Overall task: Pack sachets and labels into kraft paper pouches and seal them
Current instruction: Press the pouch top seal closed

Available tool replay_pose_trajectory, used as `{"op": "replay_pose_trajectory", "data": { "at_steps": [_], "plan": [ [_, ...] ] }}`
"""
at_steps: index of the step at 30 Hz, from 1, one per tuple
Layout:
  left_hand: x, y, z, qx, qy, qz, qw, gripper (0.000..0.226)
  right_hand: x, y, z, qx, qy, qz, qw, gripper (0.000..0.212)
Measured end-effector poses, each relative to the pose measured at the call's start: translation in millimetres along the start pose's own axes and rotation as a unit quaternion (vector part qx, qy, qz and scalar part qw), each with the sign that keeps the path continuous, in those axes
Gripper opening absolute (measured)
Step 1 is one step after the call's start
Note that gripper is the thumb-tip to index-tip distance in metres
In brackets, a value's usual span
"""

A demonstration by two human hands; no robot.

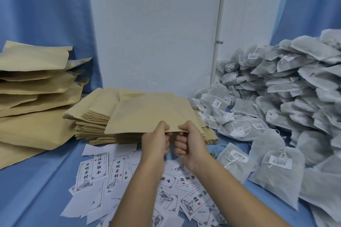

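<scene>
A flat kraft paper pouch (147, 114) is held level above the stack of empty pouches (92, 121) in the middle of the view. My left hand (156, 142) and my right hand (190, 142) pinch its near edge side by side, thumbs on top and fingers curled under. White printed labels (114, 171) lie scattered on the blue cloth below my forearms. A heap of grey mesh sachets (276, 107) with small barcode tags fills the right side.
Larger, bulging kraft pouches (33, 83) are piled at the left. A white panel (155, 33) stands behind the stacks, with blue curtain on both sides. Blue cloth (36, 190) covers the work surface.
</scene>
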State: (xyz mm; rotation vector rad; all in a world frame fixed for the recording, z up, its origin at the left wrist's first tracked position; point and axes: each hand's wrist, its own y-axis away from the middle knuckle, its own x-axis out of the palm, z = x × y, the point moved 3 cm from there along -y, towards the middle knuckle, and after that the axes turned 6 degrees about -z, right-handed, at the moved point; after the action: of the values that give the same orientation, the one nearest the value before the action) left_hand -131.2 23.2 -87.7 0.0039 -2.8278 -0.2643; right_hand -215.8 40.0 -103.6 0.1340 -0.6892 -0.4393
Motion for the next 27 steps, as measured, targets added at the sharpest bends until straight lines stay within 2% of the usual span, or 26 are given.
{"op": "replay_pose_trajectory", "data": {
  "at_steps": [7, 11, 13, 17, 18, 21, 24, 27],
  "plan": [
    [2.2, -0.6, 2.0, -0.014, 0.002, 0.014, 1.0, 0.027, 0.7, 2.2, -2.1, 0.012, 0.033, 0.022, 0.999, 0.035],
    [-7.6, -7.1, -1.0, -0.002, 0.005, -0.013, 1.0, 0.025, -4.1, -1.0, 0.2, -0.004, -0.004, -0.023, 1.0, 0.032],
    [-7.0, -7.0, 2.4, -0.024, -0.012, 0.004, 1.0, 0.027, -3.2, -1.0, -1.8, -0.007, 0.022, -0.011, 1.0, 0.031],
    [-2.9, -4.0, 6.3, -0.046, -0.025, 0.033, 0.998, 0.025, -0.3, 3.3, -5.8, 0.008, 0.084, 0.03, 0.996, 0.046],
    [-4.1, -4.9, 5.4, -0.039, -0.022, 0.021, 0.999, 0.025, -0.5, 4.3, -5.1, 0.014, 0.083, 0.029, 0.996, 0.046],
    [-8.9, -8.9, 1.6, -0.02, -0.005, -0.015, 1.0, 0.023, -2.3, 2.5, -2.4, 0.003, 0.056, 0.007, 0.998, 0.026],
    [-6.5, -7.2, 2.1, -0.03, -0.017, 0.027, 0.999, 0.025, 0.0, 1.5, -2.3, -0.031, 0.051, 0.005, 0.998, 0.027],
    [-2.5, -5.6, 5.7, -0.038, 0.003, 0.061, 0.997, 0.029, 3.5, 6.2, -1.7, -0.059, 0.102, 0.008, 0.993, 0.028]
  ]
}}
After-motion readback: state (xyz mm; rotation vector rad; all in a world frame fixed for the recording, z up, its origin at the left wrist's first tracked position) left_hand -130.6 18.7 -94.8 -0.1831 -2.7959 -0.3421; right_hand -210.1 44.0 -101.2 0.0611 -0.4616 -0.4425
